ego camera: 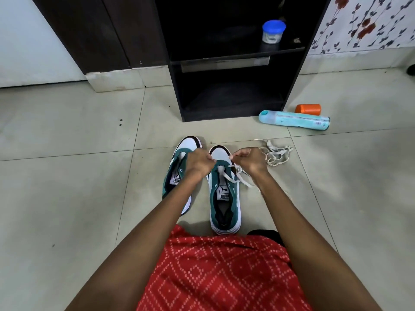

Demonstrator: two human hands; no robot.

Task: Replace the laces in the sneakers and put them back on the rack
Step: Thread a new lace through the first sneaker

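Red patterned clothing (220, 272) fills the foreground as a person's left hand (197, 163) and right hand (249, 159), both curled, each pinch an end of the white lace (226, 175) threaded through the right-hand sneaker (224, 198) on the tiled floor (67, 176). The other sneaker (177, 173) stands just beside it; a loose lace (277, 153) lies near, before the black rack (301, 63).

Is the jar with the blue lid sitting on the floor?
No, the blue-lidded jar stands on the upper shelf of the black rack.
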